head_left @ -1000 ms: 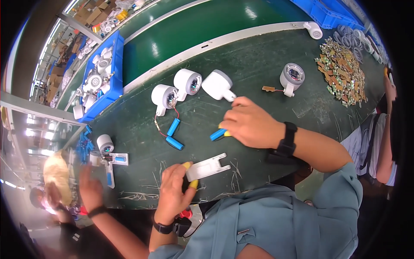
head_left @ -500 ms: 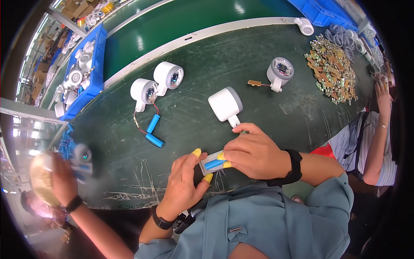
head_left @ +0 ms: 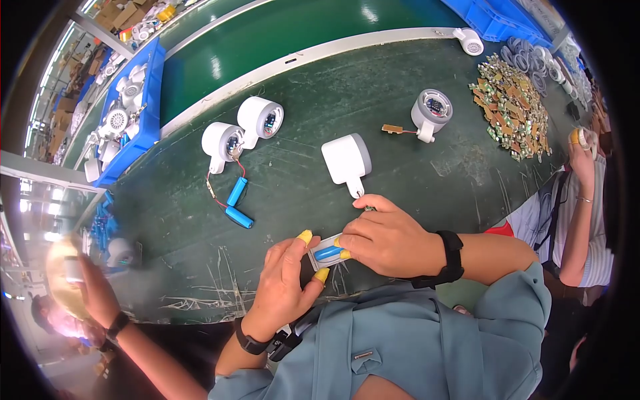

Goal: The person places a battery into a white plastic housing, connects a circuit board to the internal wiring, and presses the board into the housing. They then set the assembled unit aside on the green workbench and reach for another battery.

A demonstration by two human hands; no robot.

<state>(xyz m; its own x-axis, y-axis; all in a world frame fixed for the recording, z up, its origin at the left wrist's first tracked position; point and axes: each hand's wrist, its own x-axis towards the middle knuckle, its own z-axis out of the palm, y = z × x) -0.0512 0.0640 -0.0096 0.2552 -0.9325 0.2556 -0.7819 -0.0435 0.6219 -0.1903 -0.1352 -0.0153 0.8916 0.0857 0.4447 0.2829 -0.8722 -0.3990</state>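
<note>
Near the table's front edge my left hand (head_left: 283, 280) is closed round a small, open white housing (head_left: 319, 264), with yellow covers on its thumb and a fingertip. Inside the housing lies a blue cylindrical battery (head_left: 327, 253). My right hand (head_left: 397, 243) pinches at the battery with yellow-covered fingertips, partly hiding it and the housing's right end. Another finger of this hand reaches up beside the stem of a white, grey-rimmed fan head (head_left: 345, 160) lying just beyond. A small part under that finger is mostly hidden.
Two fan heads (head_left: 260, 117) with wired blue batteries (head_left: 238, 215) lie to the left. Another fan head (head_left: 432, 113) has a small board (head_left: 392, 129) wired to it. Circuit boards (head_left: 512, 107) are heaped at right. A blue crate (head_left: 152, 100) stands left. Co-workers' hands (head_left: 100, 293) flank me.
My right hand and the fan head beyond it have shifted slightly left. My left hand stays in place. The co-workers' hands at both sides have moved.
</note>
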